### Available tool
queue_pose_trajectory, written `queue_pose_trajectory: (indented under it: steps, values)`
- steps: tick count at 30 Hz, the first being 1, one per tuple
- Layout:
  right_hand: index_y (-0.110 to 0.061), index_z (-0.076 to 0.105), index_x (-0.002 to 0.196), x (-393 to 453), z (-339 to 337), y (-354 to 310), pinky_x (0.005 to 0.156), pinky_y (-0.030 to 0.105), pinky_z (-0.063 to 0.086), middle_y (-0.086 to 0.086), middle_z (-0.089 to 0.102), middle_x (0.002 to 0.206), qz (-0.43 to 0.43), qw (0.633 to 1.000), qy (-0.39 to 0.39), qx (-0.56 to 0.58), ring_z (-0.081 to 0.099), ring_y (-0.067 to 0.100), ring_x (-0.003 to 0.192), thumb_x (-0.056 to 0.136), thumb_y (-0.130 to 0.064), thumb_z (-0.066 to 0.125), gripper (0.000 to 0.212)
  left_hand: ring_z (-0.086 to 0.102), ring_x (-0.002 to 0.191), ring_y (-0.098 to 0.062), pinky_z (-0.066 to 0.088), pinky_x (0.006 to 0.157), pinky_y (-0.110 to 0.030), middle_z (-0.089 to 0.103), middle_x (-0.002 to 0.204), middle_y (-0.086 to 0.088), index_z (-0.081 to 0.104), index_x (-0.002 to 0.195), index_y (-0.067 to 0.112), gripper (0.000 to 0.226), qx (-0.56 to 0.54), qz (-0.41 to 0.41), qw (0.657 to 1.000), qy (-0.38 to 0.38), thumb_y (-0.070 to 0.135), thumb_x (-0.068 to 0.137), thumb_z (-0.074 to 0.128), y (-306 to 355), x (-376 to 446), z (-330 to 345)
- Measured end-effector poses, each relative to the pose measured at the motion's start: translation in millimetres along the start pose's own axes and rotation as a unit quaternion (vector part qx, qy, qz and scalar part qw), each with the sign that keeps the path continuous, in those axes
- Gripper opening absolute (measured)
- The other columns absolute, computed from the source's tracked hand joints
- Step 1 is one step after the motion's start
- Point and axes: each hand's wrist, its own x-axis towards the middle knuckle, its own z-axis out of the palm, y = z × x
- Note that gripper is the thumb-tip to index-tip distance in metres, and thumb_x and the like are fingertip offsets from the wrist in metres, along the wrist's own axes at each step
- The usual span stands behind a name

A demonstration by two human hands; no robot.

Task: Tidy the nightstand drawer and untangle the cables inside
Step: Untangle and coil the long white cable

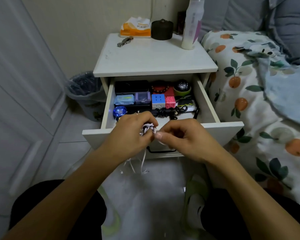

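Observation:
The white nightstand's drawer [213, 129] stands pulled out in front of me. Just over its front edge, my left hand [128, 135] grips a wound bundle of white cable [148, 129]. My right hand [182, 137] pinches a strand of that cable beside the bundle. Loose white ends [143, 161] hang below my hands toward the floor. Inside the drawer a black tangled cable [170, 111] lies across the front, behind my hands. Small boxes, a puzzle cube [158, 100], a pink cube [170, 102] and a blue round disc [119, 112] fill the rest.
On the nightstand top [154, 56] stand a tissue pack [135, 28], a dark round jar [162, 29], a tall white bottle [191, 25] and a watch [125, 41]. A lined bin [85, 90] sits left of the nightstand. The bed [260, 101] lies at right, a white door at left.

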Motion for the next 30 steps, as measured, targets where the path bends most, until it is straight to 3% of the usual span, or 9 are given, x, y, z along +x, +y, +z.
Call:
queue_pose_trajectory:
  steps: [5,10,13,16,20,23,26,28,30]
  values:
    - [-0.011,0.067,0.068,-9.0,-9.1,-1.0,0.048,0.02,0.03,0.0,0.039,0.052,-0.002,0.987,0.068,0.143,0.035,0.005,0.049,0.089,-0.039,0.066,0.036,0.058,0.071,0.006,0.04,0.062,-0.007,0.06,0.074,0.02,0.067,0.092,0.02,0.015,-0.037,-0.006,0.999,-0.005,0.008,0.082,0.068,-4.5,0.4,0.5]
    - [-0.009,0.054,0.058,1.9,-15.5,24.7,0.054,0.023,0.036,-0.002,0.042,0.049,0.147,0.951,0.223,0.155,0.037,0.011,0.045,0.094,-0.029,0.063,0.043,0.061,0.063,-0.003,0.044,0.057,-0.011,0.07,0.08,0.009,0.066,0.088,0.023,0.02,-0.106,-0.052,0.993,-0.014,0.004,0.082,0.068,-14.7,3.2,-4.6]
    - [-0.004,0.062,0.086,7.3,-11.7,38.9,0.068,0.033,0.048,0.005,0.063,0.075,0.187,0.965,0.18,-0.034,0.059,0.02,0.067,0.097,-0.022,0.057,0.021,0.064,0.07,-0.01,0.052,0.062,-0.023,0.069,0.082,0.008,0.065,0.086,0.026,0.02,-0.117,-0.078,0.99,-0.015,0.007,0.081,0.068,-15.3,5.6,0.3]
    - [-0.011,0.065,0.11,2.0,2.2,27.4,0.081,0.031,0.047,0.002,0.067,0.102,0.012,0.977,0.137,-0.164,0.06,0.017,0.094,0.097,-0.013,0.047,0.022,0.06,0.068,-0.005,0.047,0.06,-0.017,0.066,0.076,0.01,0.064,0.087,0.024,0.015,-0.089,-0.062,0.994,-0.011,0.011,0.082,0.068,-10.4,8.8,6.4]
    - [-0.014,0.07,0.099,5.3,10.4,17.3,0.067,0.037,0.047,0.001,0.065,0.085,-0.066,0.967,0.075,-0.236,0.057,0.018,0.077,0.097,-0.026,0.055,0.019,0.057,0.067,-0.001,0.042,0.058,-0.014,0.063,0.073,0.014,0.064,0.088,0.023,0.013,-0.068,-0.04,0.997,-0.003,0.012,0.082,0.066,-4.2,10.3,7.6]
    - [-0.01,0.074,0.086,7.0,6.5,22.9,0.065,0.028,0.045,0.001,0.066,0.074,-0.035,0.97,0.187,-0.151,0.057,0.013,0.068,0.093,-0.015,0.062,0.014,0.06,0.069,-0.004,0.046,0.06,-0.016,0.065,0.076,0.013,0.063,0.088,0.026,0.017,-0.082,-0.045,0.995,-0.015,0.011,0.083,0.067,-7.2,8.4,6.4]
    - [-0.011,0.072,0.082,10.0,-5.6,32.2,0.065,0.03,0.048,-0.003,0.066,0.067,0.086,0.941,0.311,-0.1,0.058,0.011,0.064,0.095,-0.019,0.059,0.02,0.064,0.076,-0.007,0.053,0.069,-0.024,0.067,0.081,0.012,0.064,0.088,0.028,0.019,-0.1,-0.09,0.991,-0.003,0.01,0.082,0.069,-14.8,9.5,3.9]
    - [-0.012,0.071,0.093,10.5,-6.5,37.9,0.074,0.035,0.051,0.001,0.071,0.082,0.116,0.944,0.26,-0.168,0.062,0.015,0.075,0.096,-0.02,0.057,0.016,0.064,0.077,-0.006,0.053,0.071,-0.025,0.068,0.082,0.01,0.064,0.088,0.028,0.018,-0.102,-0.108,0.989,-0.004,0.012,0.082,0.069,-15.8,8.8,4.5]
    - [-0.013,0.068,0.112,10.2,-1.6,33.2,0.083,0.039,0.05,0.005,0.069,0.103,0.056,0.96,0.174,-0.213,0.062,0.022,0.092,0.096,-0.018,0.056,0.021,0.063,0.076,-0.004,0.051,0.067,-0.019,0.067,0.08,0.011,0.063,0.086,0.029,0.018,-0.096,-0.106,0.99,-0.008,0.013,0.082,0.069,-12.5,8.1,6.8]
